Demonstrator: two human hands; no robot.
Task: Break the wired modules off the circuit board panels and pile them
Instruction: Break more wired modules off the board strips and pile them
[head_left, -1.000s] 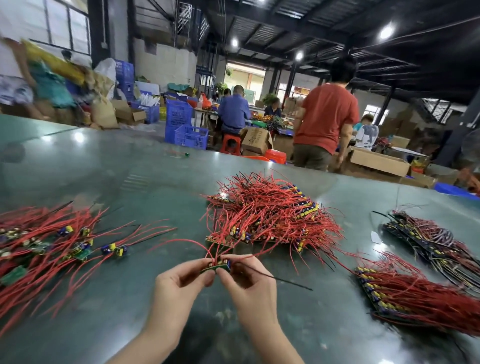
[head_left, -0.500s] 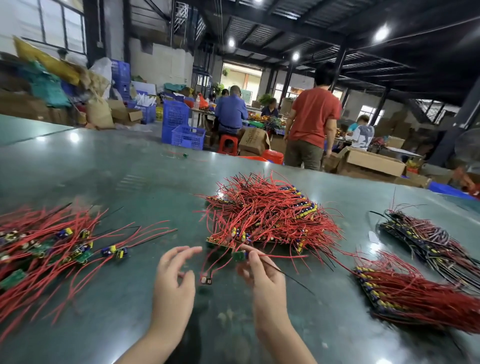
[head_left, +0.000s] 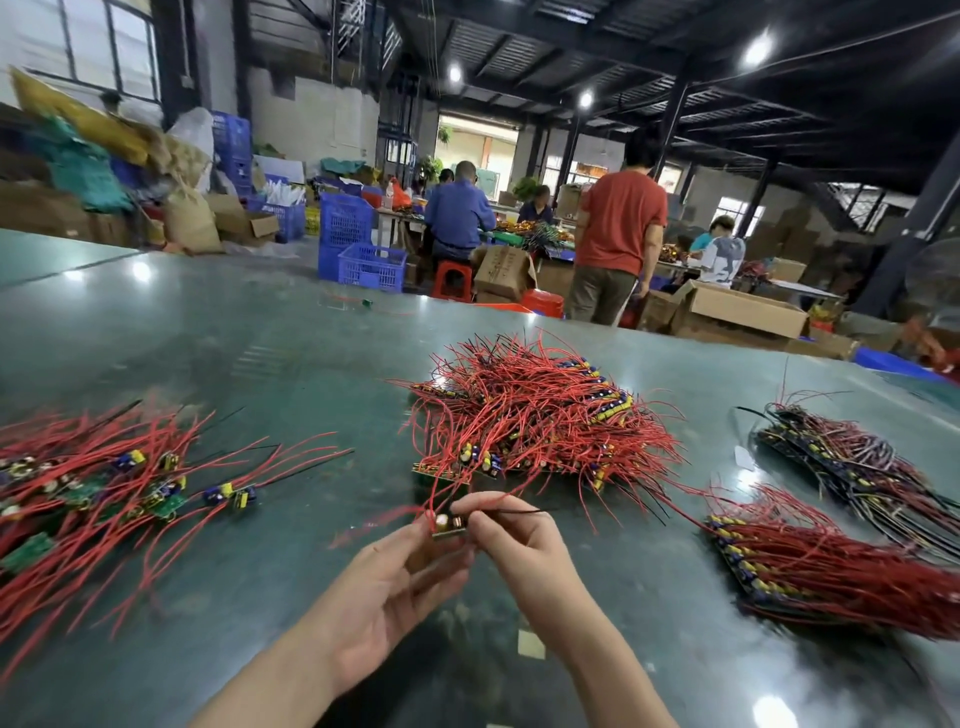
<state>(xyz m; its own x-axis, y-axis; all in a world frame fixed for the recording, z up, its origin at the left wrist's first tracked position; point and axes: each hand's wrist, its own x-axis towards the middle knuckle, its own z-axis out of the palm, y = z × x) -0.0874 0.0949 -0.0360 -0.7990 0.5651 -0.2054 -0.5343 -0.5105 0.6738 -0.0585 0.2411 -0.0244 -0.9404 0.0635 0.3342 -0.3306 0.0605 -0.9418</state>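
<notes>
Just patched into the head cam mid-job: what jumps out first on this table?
The big tangle of red wires at the table's centre grabs the eye first. Just in front of it, the left hand and right hand pinch one small module between them. Loose modules spread out at the left, and stacked panels lie at the right.

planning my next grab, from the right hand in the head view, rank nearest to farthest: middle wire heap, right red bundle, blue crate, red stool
From the right hand:
1. Middle wire heap, just beyond the hand.
2. Right red bundle, on the table to the right.
3. Blue crate and red stool, on the floor past the table's far edge; too close to call.
</notes>
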